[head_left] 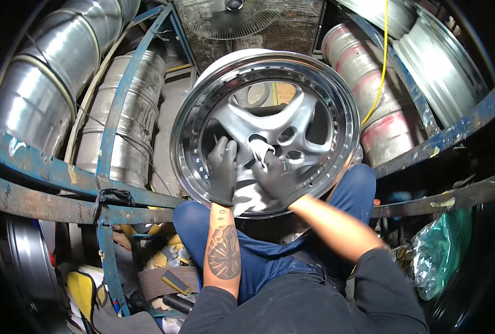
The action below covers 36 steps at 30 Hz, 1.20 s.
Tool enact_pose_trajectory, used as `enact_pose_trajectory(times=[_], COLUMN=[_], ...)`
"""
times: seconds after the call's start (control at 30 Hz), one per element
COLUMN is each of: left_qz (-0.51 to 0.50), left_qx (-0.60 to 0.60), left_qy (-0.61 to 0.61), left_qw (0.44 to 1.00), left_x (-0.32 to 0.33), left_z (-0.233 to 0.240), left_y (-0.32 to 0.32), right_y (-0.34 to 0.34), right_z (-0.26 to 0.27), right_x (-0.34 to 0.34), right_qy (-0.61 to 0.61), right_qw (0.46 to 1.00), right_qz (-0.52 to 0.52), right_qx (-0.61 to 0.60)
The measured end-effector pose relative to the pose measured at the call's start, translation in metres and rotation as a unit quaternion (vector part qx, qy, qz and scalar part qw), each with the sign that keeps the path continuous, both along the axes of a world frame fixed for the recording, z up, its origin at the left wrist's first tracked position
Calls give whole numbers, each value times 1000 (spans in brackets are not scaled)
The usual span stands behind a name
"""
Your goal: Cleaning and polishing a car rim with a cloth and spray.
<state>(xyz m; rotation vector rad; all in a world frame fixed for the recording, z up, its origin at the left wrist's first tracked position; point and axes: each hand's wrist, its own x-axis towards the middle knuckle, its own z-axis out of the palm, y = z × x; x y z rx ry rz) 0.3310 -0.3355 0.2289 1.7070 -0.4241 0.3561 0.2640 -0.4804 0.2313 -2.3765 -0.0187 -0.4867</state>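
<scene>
A polished alloy car wheel with a mirror-bright lip lies face up, tilted, at my knees. My right hand, in a dark glove, pinches a white cloth against the wheel's face, by an oval hole near the hub. Part of the cloth is tucked under the fingers. My left hand, also gloved, is curled at the spoke edge on the wheel's left side; its fingertips are partly hidden. Another white cloth or bright reflection shows at the wheel's lower edge below my hands; I cannot tell which.
Blue metal frames flank me, with stacked wheel barrels at left and red-marked barrels at right. A fan stands ahead. A yellow cord hangs at right. Lower left, a crate holds abrasive pieces; a green plastic bag sits lower right.
</scene>
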Motion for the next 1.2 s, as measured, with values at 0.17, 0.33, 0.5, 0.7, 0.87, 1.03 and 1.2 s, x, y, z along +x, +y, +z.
enact_pose_trajectory(times=[0.17,0.33,0.5,0.7,0.87,1.03,1.2], left_qz=[-5,130,142,79,14,-4,7], left_qx=[-37,26,148,466,307,312,606], left_qy=[161,98,-87,-67,173,-97,-79], left_qw=[986,986,975,878,936,945,792], left_x=[-17,-16,-50,-64,-63,-50,-43], left_z=[29,-2,22,49,45,10,77], left_y=[-12,-17,-3,-38,-65,-34,-23], right_y=[-68,-31,-98,-164,-151,-130,-120], right_z=[74,20,54,5,20,31,30], right_x=[24,10,-13,-22,-27,-24,-29], right_qy=[-25,109,89,28,-15,-11,52], right_qw=[874,970,932,761,867,852,916], right_qz=[198,101,96,100,60,52,59], right_qx=[-444,193,338,640,494,520,393])
